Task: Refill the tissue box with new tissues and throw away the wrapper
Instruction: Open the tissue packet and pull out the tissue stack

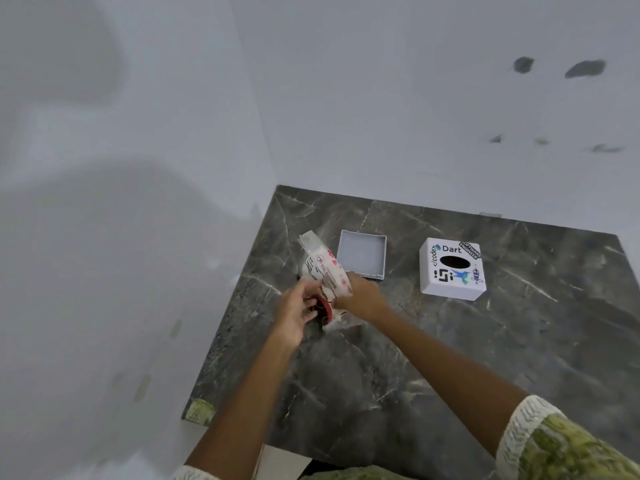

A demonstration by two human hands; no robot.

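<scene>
White walls corner a dark marble tabletop (433,358) where the left hand (294,315) and right hand (362,297) both grip a wrapped tissue pack (322,271), with the grey tray-like box base (362,254) just beyond the right grip and the stickered tissue box cover (452,268) farther right.

the surface (433,358) looks like dark grey marble, polished, with pale veins and a soft sheen. the pack (320,271) is wrapped in thin glossy plastic film, crinkled, printed red and black. the box (452,270) looks like smooth matt white plastic with printed stickers. the tray (362,254) is plain grey, smooth and matt. the wall (381,98) is matt white paint. the sleeve (561,448) is patterned green cloth.
</scene>
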